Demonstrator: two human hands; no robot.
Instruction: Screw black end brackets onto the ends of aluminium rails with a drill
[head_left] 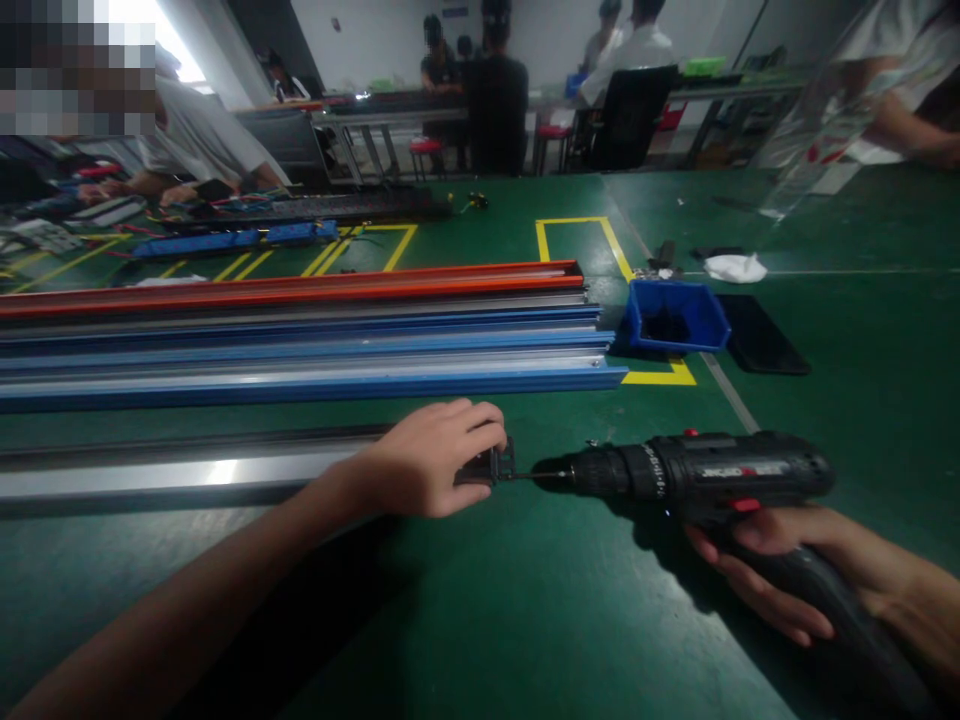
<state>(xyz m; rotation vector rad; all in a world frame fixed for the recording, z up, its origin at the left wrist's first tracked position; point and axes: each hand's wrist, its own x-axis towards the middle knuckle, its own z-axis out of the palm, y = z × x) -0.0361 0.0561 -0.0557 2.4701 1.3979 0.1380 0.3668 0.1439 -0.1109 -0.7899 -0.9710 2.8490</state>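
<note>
My left hand (442, 455) is closed over the right end of a long grey metal channel (225, 475) lying on the green table. At that end sits a small black end piece (504, 461), partly hidden by my fingers. My right hand (772, 570) grips the handle of a black cordless drill (720, 470) with red switches. The drill lies level and points left. Its thin bit (544, 474) reaches to the black end piece; whether the tip is seated in a screw is too small to tell.
Beyond my left hand lie several blue channels (450, 380) and an orange channel (450, 283). A blue bin (679, 318) with dark contents stands past their ends, beside a black phone-like slab (765, 335). A clear bottle (814, 160) stands far right. Other people sit around.
</note>
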